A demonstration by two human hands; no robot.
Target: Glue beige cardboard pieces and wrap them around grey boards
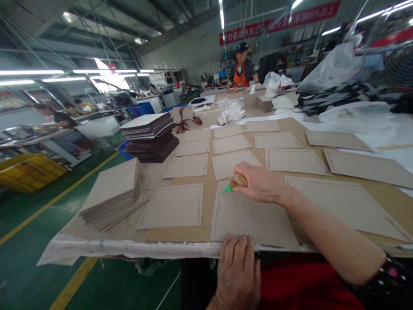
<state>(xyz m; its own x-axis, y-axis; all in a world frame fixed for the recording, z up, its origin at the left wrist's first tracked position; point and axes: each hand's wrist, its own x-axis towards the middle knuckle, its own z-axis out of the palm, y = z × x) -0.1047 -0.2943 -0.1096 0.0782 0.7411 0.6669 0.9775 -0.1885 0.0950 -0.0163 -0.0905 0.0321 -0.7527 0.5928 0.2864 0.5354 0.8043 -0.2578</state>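
My right hand [258, 183] is closed around a brown squeeze bottle [239, 179]. The bottle's green nozzle [227, 188] points down at the far left corner of a beige rectangular sheet [251, 221]. On that sheet's near edge lie the fingertips of my left hand [237, 269]; its fingers are stretched out flat and hold nothing. Several similar sheets are spread in rows, among them one to the left [174, 206] and one to the right [345, 204]. Darker lines run along the borders of many of them.
A fanned stack of beige sheets [112, 189] stands at the table's left, with a dark brown and white stack [148, 137] behind it. Crumpled clear plastic [230, 110] lies farther back. Across the table is a person in an orange apron [241, 76]. A yellow bin [30, 172] is on the floor.
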